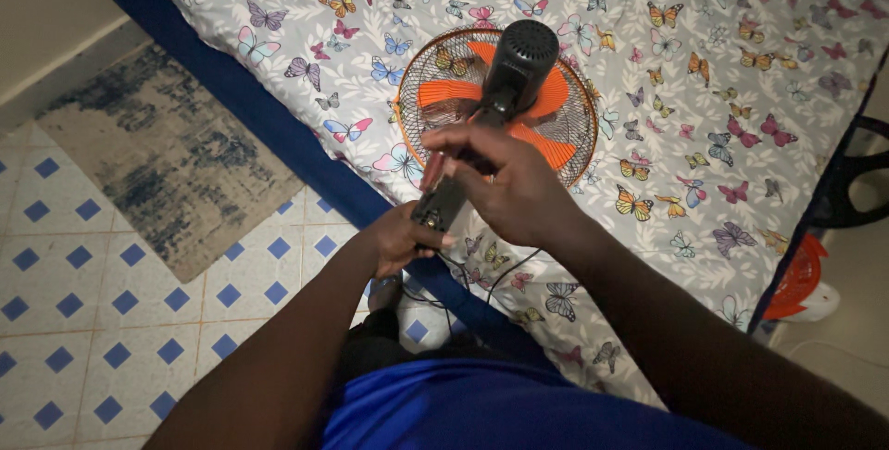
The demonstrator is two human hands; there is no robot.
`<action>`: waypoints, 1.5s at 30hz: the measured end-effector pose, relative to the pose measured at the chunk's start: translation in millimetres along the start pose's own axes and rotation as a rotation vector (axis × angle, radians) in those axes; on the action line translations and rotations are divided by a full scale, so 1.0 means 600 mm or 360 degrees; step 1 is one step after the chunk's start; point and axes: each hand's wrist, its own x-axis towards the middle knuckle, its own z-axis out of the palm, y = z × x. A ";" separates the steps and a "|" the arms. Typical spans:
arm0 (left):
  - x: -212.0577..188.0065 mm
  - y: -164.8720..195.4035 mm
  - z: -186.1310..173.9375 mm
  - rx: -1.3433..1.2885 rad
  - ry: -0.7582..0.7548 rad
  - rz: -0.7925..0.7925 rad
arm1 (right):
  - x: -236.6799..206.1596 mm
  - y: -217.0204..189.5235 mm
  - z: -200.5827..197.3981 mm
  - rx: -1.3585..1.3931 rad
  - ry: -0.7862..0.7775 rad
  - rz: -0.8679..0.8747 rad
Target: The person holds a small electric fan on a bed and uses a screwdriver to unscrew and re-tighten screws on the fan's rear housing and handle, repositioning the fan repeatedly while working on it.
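A bed [741, 89] is filling the upper right of the view, and a pale sheet with coloured butterflies [306, 52] is covering it down to a blue edge [278, 131]. To the left, a floor of white tiles with blue diamonds [102, 320] is showing, and a worn grey and blue rug [157, 163] is lying on it beside the bed. At the far right, a black curved frame [847, 181] is standing off the bed, with a red and white plastic piece [801, 283] on the floor below it. A thin dark cable [500, 274] is trailing over the sheet near the person's body, whose blue garment [500, 408] is filling the bottom of the frame.

An electric fan [500, 98] is lying on the bed with its round wire grille [417, 70] face down on the sheet, its orange blades [449, 92] showing through, and its black motor housing [523, 52] pointing up. The fan's dark stem [444, 200] is sloping from the housing down towards the person, over the bed's edge.

The right hand [509, 181] is curling closed around the upper part of the stem, just below the housing, and is covering it there. The left hand [407, 237] is gripping the lower end of the stem, fingers wrapped round it, just under the right hand. Both forearms are crossing the lower half of the view and hiding part of the sheet and cable.
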 end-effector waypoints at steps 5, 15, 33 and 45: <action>0.001 0.006 0.002 -0.0009 0.0011 -0.0033 | 0.007 0.002 0.001 -0.0429 0.0184 -0.0036; 0.001 0.006 -0.001 0.0017 0.0061 -0.0050 | 0.025 0.001 -0.012 -0.0234 0.0005 0.0269; -0.002 0.007 -0.001 0.0024 0.0032 -0.0054 | 0.023 0.009 0.005 0.0206 -0.0065 0.0128; 0.006 -0.001 -0.006 0.0005 0.0034 -0.0074 | 0.032 -0.028 -0.027 -0.0321 -0.0265 0.0168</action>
